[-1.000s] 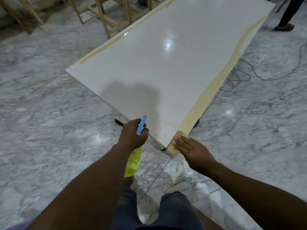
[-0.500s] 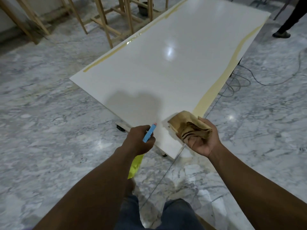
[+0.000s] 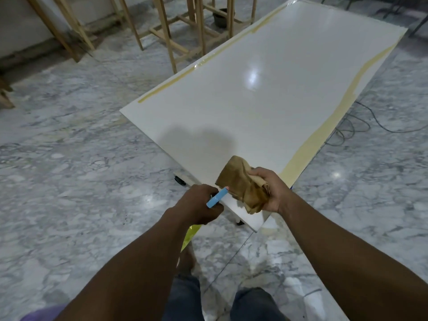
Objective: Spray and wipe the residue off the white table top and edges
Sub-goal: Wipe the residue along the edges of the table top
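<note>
The white table top (image 3: 243, 107) stretches away from me, with a yellowish residue band (image 3: 328, 126) along its right edge and a thinner strip (image 3: 185, 74) along its left edge. My left hand (image 3: 199, 205) grips a spray bottle by its blue nozzle (image 3: 216, 197); the bottle's yellow-green body (image 3: 191, 235) hangs below my fist, beside the table's near corner. My right hand (image 3: 269, 189) holds a crumpled brown cloth (image 3: 243, 184) lifted just above the near corner, right in front of the nozzle.
Marble floor surrounds the table. Wooden frames (image 3: 178, 26) stand at the back left. Black cables (image 3: 347, 130) lie on the floor to the right of the table. A dark castor (image 3: 180, 180) shows under the near edge. My legs are below.
My right hand lifted the cloth off the table's near corner and turned it palm-up toward the nozzle. My left hand with the bottle shifted slightly right, closer to the cloth.
</note>
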The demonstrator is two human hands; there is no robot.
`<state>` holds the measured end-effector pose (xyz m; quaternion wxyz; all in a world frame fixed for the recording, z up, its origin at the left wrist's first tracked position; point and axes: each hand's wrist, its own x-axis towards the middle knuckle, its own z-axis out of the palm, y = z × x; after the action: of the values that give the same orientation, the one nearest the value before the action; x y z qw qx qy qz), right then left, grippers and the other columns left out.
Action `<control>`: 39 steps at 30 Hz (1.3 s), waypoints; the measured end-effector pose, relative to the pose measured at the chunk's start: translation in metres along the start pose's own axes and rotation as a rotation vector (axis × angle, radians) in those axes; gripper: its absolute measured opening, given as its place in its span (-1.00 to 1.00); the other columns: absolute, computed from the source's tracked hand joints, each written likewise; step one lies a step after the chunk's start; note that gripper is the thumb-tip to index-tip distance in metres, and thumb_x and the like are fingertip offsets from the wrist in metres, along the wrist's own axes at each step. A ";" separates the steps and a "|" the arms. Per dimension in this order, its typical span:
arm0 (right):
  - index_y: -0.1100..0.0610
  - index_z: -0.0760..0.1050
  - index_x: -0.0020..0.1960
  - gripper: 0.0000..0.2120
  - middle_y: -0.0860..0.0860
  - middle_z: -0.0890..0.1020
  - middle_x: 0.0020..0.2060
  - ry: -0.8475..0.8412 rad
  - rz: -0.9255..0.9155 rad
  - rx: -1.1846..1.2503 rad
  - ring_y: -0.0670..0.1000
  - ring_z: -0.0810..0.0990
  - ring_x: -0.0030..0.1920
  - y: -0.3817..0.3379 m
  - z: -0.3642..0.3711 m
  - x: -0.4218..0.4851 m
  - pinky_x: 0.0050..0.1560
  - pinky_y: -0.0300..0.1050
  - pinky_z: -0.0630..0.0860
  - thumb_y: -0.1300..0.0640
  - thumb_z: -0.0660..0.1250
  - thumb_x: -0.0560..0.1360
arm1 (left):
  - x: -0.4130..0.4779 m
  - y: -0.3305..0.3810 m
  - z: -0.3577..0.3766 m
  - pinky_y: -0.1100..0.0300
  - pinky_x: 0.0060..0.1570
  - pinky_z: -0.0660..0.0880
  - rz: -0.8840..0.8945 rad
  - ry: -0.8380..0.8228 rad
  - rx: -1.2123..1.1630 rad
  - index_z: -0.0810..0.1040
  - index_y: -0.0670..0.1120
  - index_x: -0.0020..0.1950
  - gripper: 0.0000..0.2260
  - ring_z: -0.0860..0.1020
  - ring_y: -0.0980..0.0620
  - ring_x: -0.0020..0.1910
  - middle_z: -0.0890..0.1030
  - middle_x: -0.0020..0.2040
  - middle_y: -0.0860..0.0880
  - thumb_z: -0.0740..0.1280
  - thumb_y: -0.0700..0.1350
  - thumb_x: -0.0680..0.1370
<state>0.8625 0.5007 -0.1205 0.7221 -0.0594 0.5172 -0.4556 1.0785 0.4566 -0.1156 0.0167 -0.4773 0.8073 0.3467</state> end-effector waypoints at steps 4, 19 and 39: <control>-0.02 0.56 0.22 -0.68 0.05 0.66 0.08 0.155 -0.435 -0.886 -0.01 0.65 -0.08 -0.032 0.007 0.018 -0.16 -0.21 0.55 0.19 0.23 0.52 | 0.002 -0.005 0.000 -0.17 -0.14 0.68 -0.029 0.121 -0.163 0.63 -0.13 -0.02 -0.92 0.69 -0.17 -0.26 0.68 -0.16 -0.12 0.38 -0.16 0.52; 0.02 0.40 0.48 -0.47 0.02 0.34 0.52 -0.005 -0.761 -1.852 0.11 0.17 0.57 0.053 -0.095 0.015 0.48 0.20 0.25 0.25 0.16 0.53 | 0.001 -0.010 0.016 -0.20 -0.12 0.69 -0.160 0.183 -0.281 0.64 -0.12 0.02 -0.88 0.70 -0.26 -0.23 0.66 -0.12 -0.17 0.37 -0.20 0.52; 0.27 0.57 0.02 -0.72 0.22 0.63 -0.05 0.174 0.022 0.029 0.24 0.66 -0.15 -0.013 -0.007 -0.043 -0.27 0.00 0.62 0.13 0.25 0.43 | -0.034 0.000 -0.017 0.07 -0.27 0.72 -0.190 0.206 -0.392 0.62 -0.17 0.07 -0.88 0.74 -0.19 -0.28 0.64 -0.14 -0.10 0.35 -0.21 0.56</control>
<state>0.8468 0.5270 -0.0871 0.6803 -0.0034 0.5718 -0.4585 1.1027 0.4726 -0.0902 -0.1261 -0.5779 0.6736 0.4430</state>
